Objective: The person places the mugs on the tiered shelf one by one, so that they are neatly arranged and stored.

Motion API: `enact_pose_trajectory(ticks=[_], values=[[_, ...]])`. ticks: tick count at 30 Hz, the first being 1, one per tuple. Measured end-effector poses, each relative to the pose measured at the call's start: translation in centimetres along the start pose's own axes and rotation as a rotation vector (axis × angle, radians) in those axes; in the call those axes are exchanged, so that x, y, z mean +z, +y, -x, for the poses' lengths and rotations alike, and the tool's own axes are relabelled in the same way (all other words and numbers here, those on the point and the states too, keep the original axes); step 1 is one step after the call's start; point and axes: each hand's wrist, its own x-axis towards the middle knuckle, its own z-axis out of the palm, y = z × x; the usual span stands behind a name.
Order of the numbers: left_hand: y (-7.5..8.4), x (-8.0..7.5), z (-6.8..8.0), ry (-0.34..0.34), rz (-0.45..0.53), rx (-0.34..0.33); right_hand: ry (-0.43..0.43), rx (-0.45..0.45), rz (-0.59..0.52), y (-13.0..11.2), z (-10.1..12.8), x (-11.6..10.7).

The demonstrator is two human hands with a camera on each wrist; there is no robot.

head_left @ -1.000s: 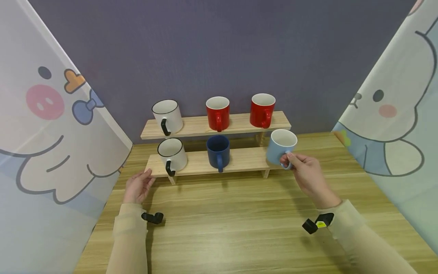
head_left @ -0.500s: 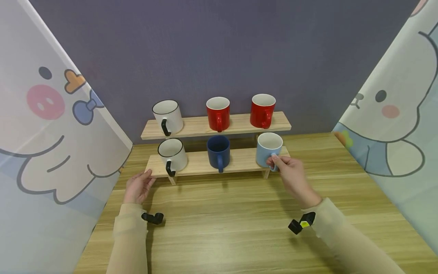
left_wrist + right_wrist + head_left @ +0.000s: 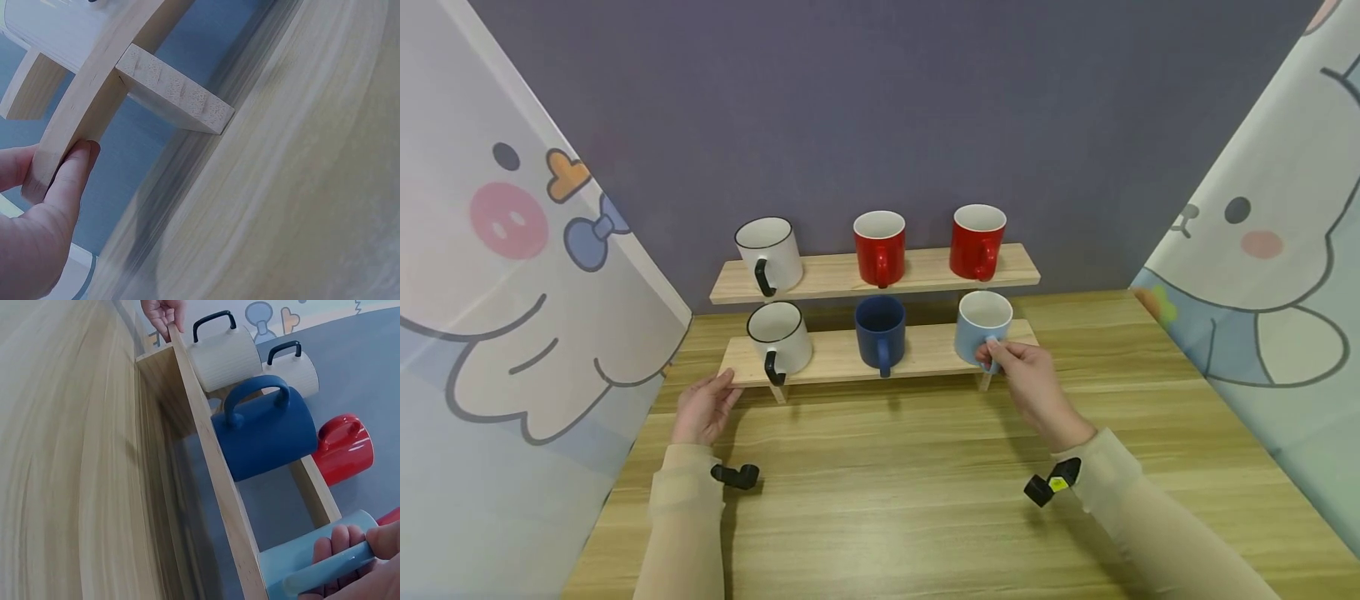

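Note:
At the right end of the lower shelf stands a light blue mug (image 3: 976,333); my right hand (image 3: 1026,379) grips its handle, fingers curled through it in the right wrist view. My left hand (image 3: 703,408) pinches the left end of the lower wooden shelf board (image 3: 831,357), thumb on one face and fingers on the other in the left wrist view. A dark blue mug (image 3: 880,337) sits mid-shelf, and a white mug (image 3: 786,342) with a black handle stands near the left hand. All handles face the front.
On the upper shelf (image 3: 827,271) behind stand another white mug (image 3: 775,254), a red mug (image 3: 880,250) and a second red mug (image 3: 976,242). The two-tier rack rests on a wooden table (image 3: 880,500). A dark panel (image 3: 880,108) rises behind; printed cartoon panels flank both sides.
The light blue mug has moved left in my right hand, from beyond the lower shelf's right end onto that end. My left hand has stayed at the shelf's left end.

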Motion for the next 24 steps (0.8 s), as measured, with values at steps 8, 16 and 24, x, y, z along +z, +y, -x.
enact_pose_trajectory(ticks=[8,16,24], values=[[0.1,0.2,0.1,0.001,0.002,-0.003,-0.02,0.0,-0.023,-0.1,-0.2,-0.3],[0.2,0.3,0.1,0.007,0.004,-0.009,-0.042,-0.005,0.012,0.1,0.0,-1.0],[0.0,-0.1,-0.1,0.002,-0.09,0.046,-0.018,-0.07,0.17,-0.3,0.4,-2.2]])
